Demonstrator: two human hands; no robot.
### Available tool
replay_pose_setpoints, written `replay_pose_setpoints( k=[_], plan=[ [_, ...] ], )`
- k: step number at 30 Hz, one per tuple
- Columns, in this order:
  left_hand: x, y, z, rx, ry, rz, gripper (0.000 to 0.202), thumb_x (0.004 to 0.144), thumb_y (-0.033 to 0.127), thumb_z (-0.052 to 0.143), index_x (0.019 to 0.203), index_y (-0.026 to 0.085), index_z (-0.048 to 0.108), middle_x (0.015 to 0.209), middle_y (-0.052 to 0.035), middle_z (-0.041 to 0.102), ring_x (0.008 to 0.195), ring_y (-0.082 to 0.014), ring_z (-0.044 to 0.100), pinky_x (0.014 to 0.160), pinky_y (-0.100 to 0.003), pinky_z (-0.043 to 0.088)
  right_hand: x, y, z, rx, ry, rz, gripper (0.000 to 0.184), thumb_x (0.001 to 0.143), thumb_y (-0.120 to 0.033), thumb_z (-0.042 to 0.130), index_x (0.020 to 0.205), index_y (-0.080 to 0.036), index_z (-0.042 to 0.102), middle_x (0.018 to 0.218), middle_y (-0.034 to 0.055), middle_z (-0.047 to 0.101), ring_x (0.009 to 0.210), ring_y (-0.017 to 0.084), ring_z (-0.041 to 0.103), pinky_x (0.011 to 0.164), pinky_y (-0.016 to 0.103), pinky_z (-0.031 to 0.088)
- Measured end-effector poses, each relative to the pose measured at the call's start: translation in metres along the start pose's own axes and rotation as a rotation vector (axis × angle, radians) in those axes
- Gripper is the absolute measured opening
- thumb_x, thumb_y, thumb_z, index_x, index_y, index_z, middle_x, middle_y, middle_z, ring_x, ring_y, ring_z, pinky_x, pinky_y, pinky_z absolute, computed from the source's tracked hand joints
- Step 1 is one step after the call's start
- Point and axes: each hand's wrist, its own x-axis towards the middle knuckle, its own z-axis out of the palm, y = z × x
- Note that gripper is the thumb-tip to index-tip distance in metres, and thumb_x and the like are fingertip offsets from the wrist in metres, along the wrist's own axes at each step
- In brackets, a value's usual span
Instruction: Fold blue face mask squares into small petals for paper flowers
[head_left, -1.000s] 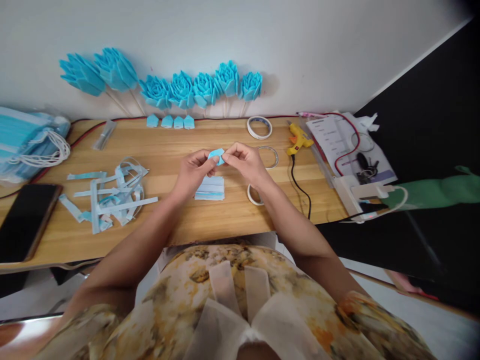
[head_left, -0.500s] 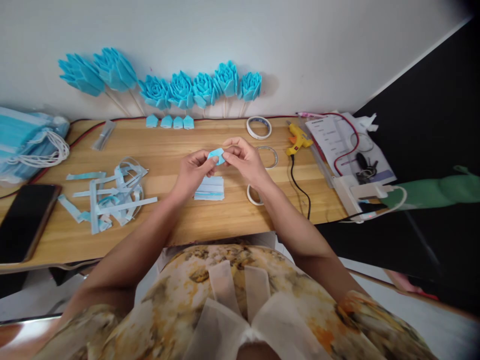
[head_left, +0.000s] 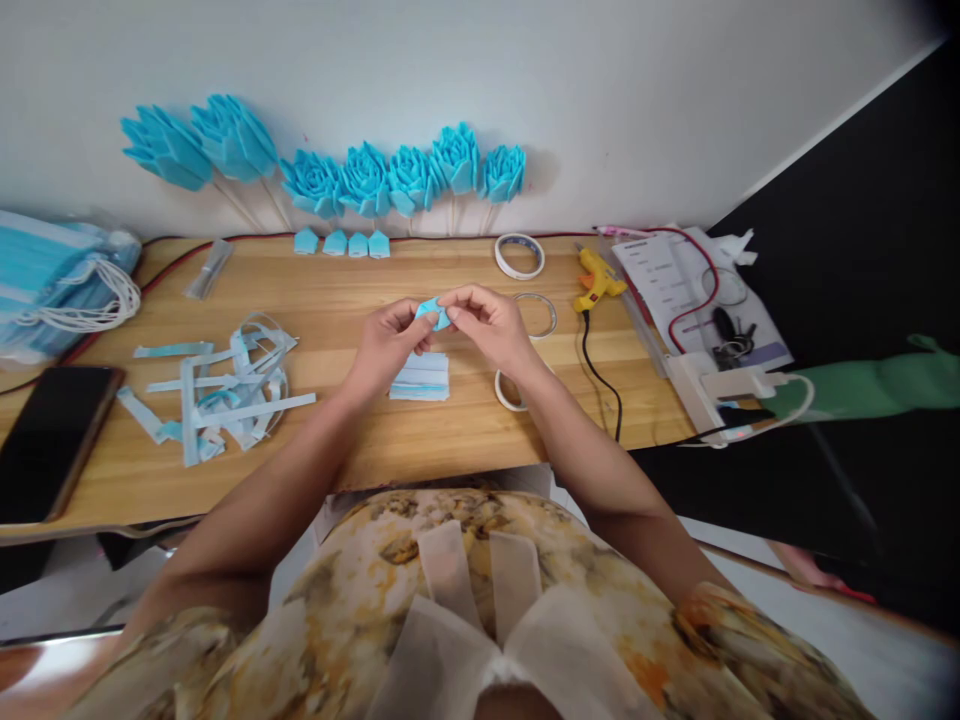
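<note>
Between both hands, above the middle of the table, is a small folded piece of blue mask fabric (head_left: pixel 430 312). My left hand (head_left: pixel 390 340) pinches its left side, thumb on top. My right hand (head_left: pixel 486 322) grips the right side between thumb and fingers, partly covering it. Just below the hands lies a stack of pale blue fabric rectangles (head_left: pixel 420 378). Several folded blue petals (head_left: pixel 335 243) sit in a row near the wall. Behind them, blue fabric flowers (head_left: pixel 365 180) on thin sticks lean against the wall.
Cut strips (head_left: pixel 225 390) lie in a heap at left, near a phone (head_left: pixel 52 440) and bagged masks (head_left: pixel 52 280). Tape rolls (head_left: pixel 519 257) stand right of the hands, by a yellow glue gun (head_left: pixel 598 278) with a black cord. A power strip (head_left: pixel 697 390) is at the right edge.
My right hand's fingers have come down and closed further over the folded piece's right side. The left hand keeps its pinch. The view has shifted very slightly.
</note>
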Motion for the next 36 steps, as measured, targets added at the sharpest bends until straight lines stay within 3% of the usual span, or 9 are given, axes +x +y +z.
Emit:
replay_pose_setpoints(
  k=[9, 16, 20, 25, 30, 36],
  plan=[
    [-0.002, 0.005, 0.001, 0.069, 0.009, 0.002, 0.042, 0.079, 0.056, 0.076, 0.068, 0.018, 0.062, 0.057, 0.0014, 0.060, 0.052, -0.0079, 0.052, 0.051, -0.021, 0.042, -0.002, -0.003, 0.004, -0.135, 0.051, -0.081, 0.015, 0.087, -0.027, 0.062, 0.094, -0.020, 0.074, 0.093, 0.0024, 0.076, 0.082, 0.013, 0.068, 0.079, 0.028, 0.053],
    [-0.001, 0.005, 0.001, 0.134, 0.019, 0.037, 0.035, 0.078, 0.044, 0.077, 0.064, 0.018, 0.060, 0.054, 0.0030, 0.056, 0.050, -0.0070, 0.046, 0.050, -0.022, 0.036, -0.002, -0.006, 0.004, -0.263, 0.072, -0.155, 0.013, 0.087, -0.026, 0.063, 0.090, -0.021, 0.074, 0.089, 0.0021, 0.075, 0.079, 0.014, 0.067, 0.077, 0.029, 0.053],
    [0.000, 0.003, 0.001, 0.065, 0.014, -0.007, 0.028, 0.077, 0.040, 0.077, 0.068, 0.018, 0.063, 0.054, 0.0031, 0.058, 0.050, -0.0076, 0.048, 0.050, -0.021, 0.039, -0.002, -0.007, 0.003, -0.133, 0.053, -0.087, 0.015, 0.090, -0.031, 0.063, 0.097, -0.022, 0.073, 0.091, 0.0010, 0.075, 0.081, 0.013, 0.068, 0.078, 0.028, 0.054],
    [0.000, 0.005, 0.000, -0.003, -0.010, -0.028, 0.025, 0.076, 0.038, 0.079, 0.069, 0.018, 0.066, 0.056, 0.0022, 0.061, 0.050, -0.0076, 0.051, 0.051, -0.021, 0.041, -0.001, -0.007, -0.004, 0.041, 0.019, 0.052, 0.032, 0.095, -0.047, 0.059, 0.114, -0.024, 0.071, 0.086, -0.0014, 0.070, 0.071, 0.010, 0.065, 0.073, 0.026, 0.053],
    [0.000, 0.004, 0.000, -0.004, -0.017, -0.032, 0.029, 0.075, 0.043, 0.081, 0.070, 0.018, 0.067, 0.055, 0.0022, 0.062, 0.049, -0.0074, 0.050, 0.050, -0.021, 0.041, -0.002, -0.009, -0.006, -0.018, -0.006, 0.092, 0.039, 0.094, -0.056, 0.059, 0.091, -0.021, 0.074, 0.073, -0.0016, 0.064, 0.067, 0.011, 0.059, 0.068, 0.026, 0.048],
    [0.001, 0.003, 0.000, -0.005, -0.001, -0.037, 0.035, 0.072, 0.047, 0.084, 0.066, 0.018, 0.065, 0.054, 0.0029, 0.059, 0.050, -0.0074, 0.051, 0.050, -0.021, 0.041, 0.000, -0.011, -0.001, -0.006, -0.046, 0.088, 0.025, 0.083, -0.042, 0.072, 0.088, -0.019, 0.069, 0.077, -0.0016, 0.067, 0.067, 0.010, 0.056, 0.065, 0.025, 0.044]
  ],
)
